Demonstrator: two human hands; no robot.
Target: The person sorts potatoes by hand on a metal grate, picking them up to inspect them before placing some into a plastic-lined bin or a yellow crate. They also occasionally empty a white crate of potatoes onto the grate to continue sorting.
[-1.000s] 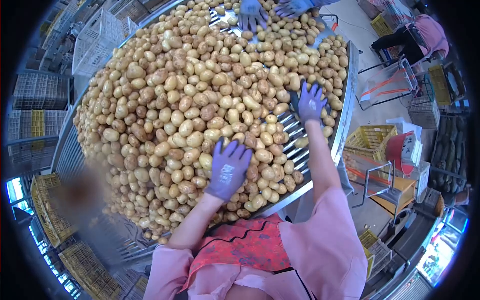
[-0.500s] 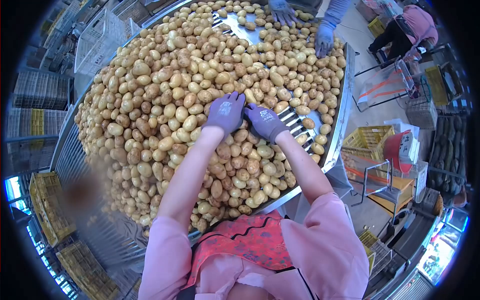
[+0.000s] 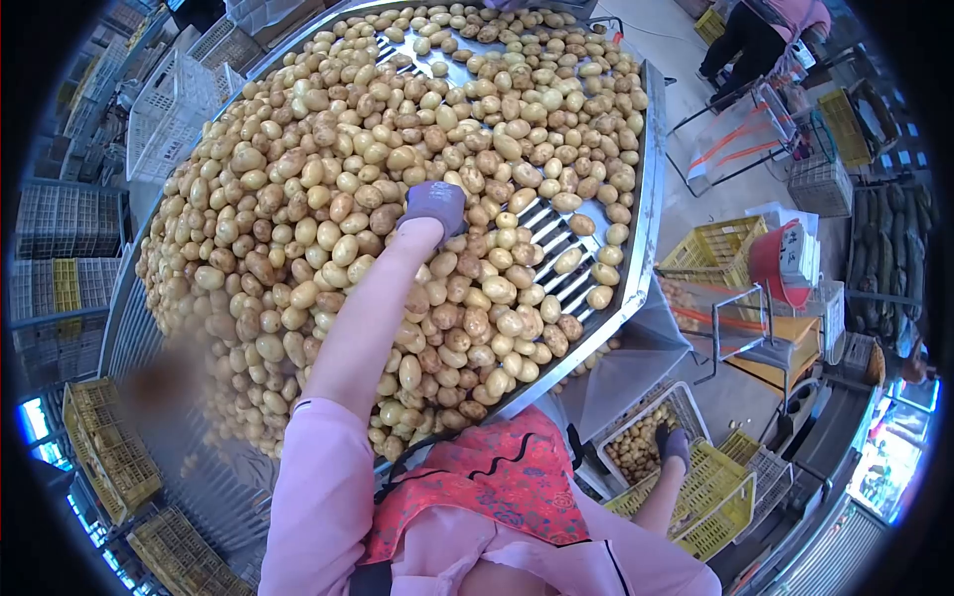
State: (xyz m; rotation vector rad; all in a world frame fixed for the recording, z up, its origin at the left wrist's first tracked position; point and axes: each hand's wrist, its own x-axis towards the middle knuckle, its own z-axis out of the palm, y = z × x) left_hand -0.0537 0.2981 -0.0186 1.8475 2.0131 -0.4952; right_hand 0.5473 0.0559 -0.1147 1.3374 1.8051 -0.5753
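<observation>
A large heap of potatoes (image 3: 328, 179) covers the slatted metal sorting table (image 3: 571, 248). My left hand (image 3: 435, 207), in a purple glove, rests on the heap with its fingers bent down among the potatoes. It is closed, and what lies under the fingers is hidden. Low on my right, beside the table, stands a pale crate (image 3: 689, 407) holding smaller potatoes (image 3: 636, 445). My right hand (image 3: 674, 447), gloved too, is over the right side of that crate. Its fingers look apart, with nothing visible in them.
Yellow crates (image 3: 717, 497) stand beside the pale crate. Further right are a metal-framed stand (image 3: 730, 338), a red bucket (image 3: 780, 263) and a yellow basket (image 3: 711, 248). Crates line the left side. A person in pink (image 3: 760, 40) bends at the upper right.
My right hand has left the heap and swung down to the crate at my right. My left hand has curled on the heap. The co-worker's gloved hands have mostly passed out of view at the top.
</observation>
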